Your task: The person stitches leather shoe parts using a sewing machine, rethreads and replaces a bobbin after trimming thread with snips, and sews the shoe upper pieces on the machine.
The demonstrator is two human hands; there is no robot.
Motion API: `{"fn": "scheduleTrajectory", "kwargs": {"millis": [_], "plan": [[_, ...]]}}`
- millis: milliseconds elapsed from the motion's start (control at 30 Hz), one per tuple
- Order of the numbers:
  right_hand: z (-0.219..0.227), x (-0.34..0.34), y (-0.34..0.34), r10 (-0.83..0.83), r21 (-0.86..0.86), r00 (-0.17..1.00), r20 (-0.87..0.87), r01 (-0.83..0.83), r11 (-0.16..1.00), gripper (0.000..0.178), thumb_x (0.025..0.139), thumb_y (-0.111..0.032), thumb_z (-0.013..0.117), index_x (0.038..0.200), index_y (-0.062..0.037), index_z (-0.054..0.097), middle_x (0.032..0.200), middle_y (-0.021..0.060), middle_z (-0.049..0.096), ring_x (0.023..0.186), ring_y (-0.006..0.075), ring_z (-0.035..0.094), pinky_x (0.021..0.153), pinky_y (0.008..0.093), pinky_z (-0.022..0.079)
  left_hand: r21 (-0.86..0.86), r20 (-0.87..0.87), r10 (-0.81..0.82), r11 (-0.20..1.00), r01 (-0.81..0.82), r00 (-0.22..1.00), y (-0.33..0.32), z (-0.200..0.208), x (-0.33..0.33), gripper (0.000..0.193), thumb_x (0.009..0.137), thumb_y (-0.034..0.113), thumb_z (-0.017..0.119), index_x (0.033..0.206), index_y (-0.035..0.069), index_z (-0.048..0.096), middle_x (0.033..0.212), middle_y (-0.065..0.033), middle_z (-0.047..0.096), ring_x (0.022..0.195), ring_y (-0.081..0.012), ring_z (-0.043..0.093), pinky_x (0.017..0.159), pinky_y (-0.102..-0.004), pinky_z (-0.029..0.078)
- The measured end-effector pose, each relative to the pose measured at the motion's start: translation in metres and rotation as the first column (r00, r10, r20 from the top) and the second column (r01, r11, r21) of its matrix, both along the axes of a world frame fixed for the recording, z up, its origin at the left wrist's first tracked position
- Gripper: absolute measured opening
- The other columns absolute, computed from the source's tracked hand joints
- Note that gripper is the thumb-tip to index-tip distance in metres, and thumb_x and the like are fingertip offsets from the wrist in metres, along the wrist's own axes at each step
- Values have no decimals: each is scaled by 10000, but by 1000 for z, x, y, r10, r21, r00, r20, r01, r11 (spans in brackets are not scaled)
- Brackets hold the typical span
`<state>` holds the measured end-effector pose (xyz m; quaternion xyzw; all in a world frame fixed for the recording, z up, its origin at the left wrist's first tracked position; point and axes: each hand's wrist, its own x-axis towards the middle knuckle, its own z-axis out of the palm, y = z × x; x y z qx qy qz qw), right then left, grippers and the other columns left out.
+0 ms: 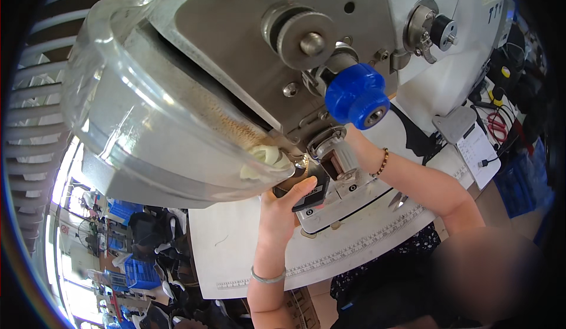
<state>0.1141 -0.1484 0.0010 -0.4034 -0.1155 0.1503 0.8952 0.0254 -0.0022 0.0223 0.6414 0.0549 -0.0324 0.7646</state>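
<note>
Two hands show in the head view at the sewing machine (236, 10): the left hand (278, 205) grips a black piece (312, 198), thumb on top, other fingers mostly hidden. The piece sits under the machine's head, above the white table (224, 258). The right hand (359, 150) is partly hidden behind machine parts; cannot tell how its fingers stand.

- Right hand (359, 150): fingers hidden behind the machine (236, 37)
- Machine: cut off by the top edge
- Dark piece (319, 194): partly covered by left hand (286, 202)
</note>
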Motion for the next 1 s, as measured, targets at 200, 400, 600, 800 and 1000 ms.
{"fn": "scheduleTrajectory", "kwargs": {"millis": [200, 400, 600, 800, 1000], "plan": [[-6, -21, 5, -212, 117, 977, 29, 207, 971, 158, 871, -178, 568, 855, -23, 586, 726, -18, 554, 621, 39, 500, 567, 210, 419, -24, 5, -271, 962, 271, 963, 38, -6, 19, 240, 737, 19, 658, 952, -18, 558, 887, -105, 605, 688, -183, 616, 521, -293, 514], [-23, -37, 0, -374, 71, 898, 232, 368, 927, 151, 874, -181, 596, 929, -42, 570, 773, -37, 574, 632, -10, 484, 520, 148, 389, -590, -37, 23, 806, -41, 999, 30, -29, 10, 232, 780, 40, 619, 991, -3, 536, 924, -100, 607, 736, -200, 619, 495, -305, 501], [-23, -36, -3, -413, 30, 851, 326, 427, 904, 189, 883, -206, 588, 965, -38, 557, 804, -35, 579, 628, -2, 481, 530, 155, 399, -190, 88, -82, 977, 97, 993, 8, -13, 5, 157, 795, 7, 580, 940, -38, 542, 728, -127, 604, 589, -241, 609, 510, -314, 490], [-23, -32, -6, -346, 2, 895, 281, 360, 933, 195, 877, -210, 598, 942, -32, 555, 779, -23, 573, 604, 12, 487, 521, 163, 400, -154, 146, -134, 976, 156, 980, 12, -13, 4, 88, 795, 14, 587, 858, -40, 560, 664, -119, 594, 572, -231, 604, 498, -311, 464], [-24, -28, -8, -337, -46, 892, 302, 366, 929, 178, 874, -194, 600, 895, -22, 560, 755, -17, 569, 588, 20, 496, 506, 168, 396, -158, 146, -140, 974, 163, 979, 13, -15, 6, 108, 798, 45, 599, 880, -17, 565, 669, -101, 599, 560, -226, 599, 507, -301, 452]]}}
